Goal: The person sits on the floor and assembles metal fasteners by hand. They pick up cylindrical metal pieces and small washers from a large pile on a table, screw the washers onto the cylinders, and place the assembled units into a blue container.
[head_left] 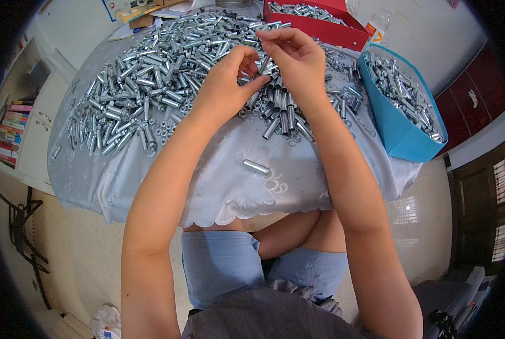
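Note:
Both my hands meet over a heap of silvery metal parts. Between them stands a slim metal bolt [264, 64], partly hidden by fingers. My right hand [299, 61] is closed in a pinch at the bolt's upper end. My left hand [223, 86] curls around from the other side, thumb stretched toward the bolt's lower end; whether its fingers grip anything is hidden. Just below lie several hollow metal sleeves [283, 105] and small nuts [166, 129]. Bolts with sleeves on them [145, 82] form the large pile to the left. One lone metal sleeve [256, 166] rests on the cloth nearer me.
A pale, shiny tablecloth [224, 152] with a scalloped edge covers the table. To the right stands a blue fabric bin [415, 139] full of metal parts. Behind it are a red box [320, 27], also filled, and a plastic bottle [378, 25]. Papers [125, 32] lie at the far left.

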Demonstrator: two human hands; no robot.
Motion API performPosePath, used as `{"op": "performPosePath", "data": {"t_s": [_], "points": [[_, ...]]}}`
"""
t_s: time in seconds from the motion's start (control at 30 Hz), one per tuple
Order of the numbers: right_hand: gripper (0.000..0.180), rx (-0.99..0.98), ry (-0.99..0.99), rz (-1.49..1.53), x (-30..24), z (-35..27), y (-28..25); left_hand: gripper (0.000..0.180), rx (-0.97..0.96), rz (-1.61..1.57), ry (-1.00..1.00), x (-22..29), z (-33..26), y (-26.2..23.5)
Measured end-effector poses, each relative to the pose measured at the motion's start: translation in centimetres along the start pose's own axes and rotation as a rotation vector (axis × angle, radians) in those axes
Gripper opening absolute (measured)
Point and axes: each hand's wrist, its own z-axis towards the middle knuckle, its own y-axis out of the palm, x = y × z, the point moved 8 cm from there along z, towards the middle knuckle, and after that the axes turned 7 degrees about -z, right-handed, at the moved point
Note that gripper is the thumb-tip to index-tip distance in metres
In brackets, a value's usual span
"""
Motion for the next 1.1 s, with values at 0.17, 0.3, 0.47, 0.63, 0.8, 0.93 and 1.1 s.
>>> {"op": "performPosePath", "data": {"t_s": [0.17,0.3,0.47,0.63,0.8,0.93,1.1], "points": [[0.013,-0.104,0.018,-0.059,0.4,-0.9,1.5,0.034,0.046,-0.015,0.016,0.0,-0.1,-0.2],[0.015,-0.113,-0.005,-0.068,0.2,-1.0,1.9,0.031,0.1,-0.062,0.019,-0.5,0.1,-0.8],[0.018,-0.084,0.082,-0.077,0.0,-0.8,1.2,0.028,0.201,-0.037,0.036,-0.8,0.5,-1.9],[0.02,-0.205,0.088,-0.362,0.5,-0.9,1.3,0.02,0.336,-0.009,0.053,-1.6,0.6,-3.9],[0.015,-0.471,-0.053,-0.619,-0.2,-2.3,3.2,0.02,0.419,-0.319,-0.1,-3.5,0.8,-5.3],[0.021,-0.424,-0.008,-0.686,0.4,-2.1,3.1,0.02,0.464,-0.498,-0.186,-4.5,0.6,-5.5],[0.024,-0.307,-0.101,-0.696,-0.2,-1.9,2.6,0.024,0.397,-0.642,-0.273,-4.3,0.6,-4.1]]}}
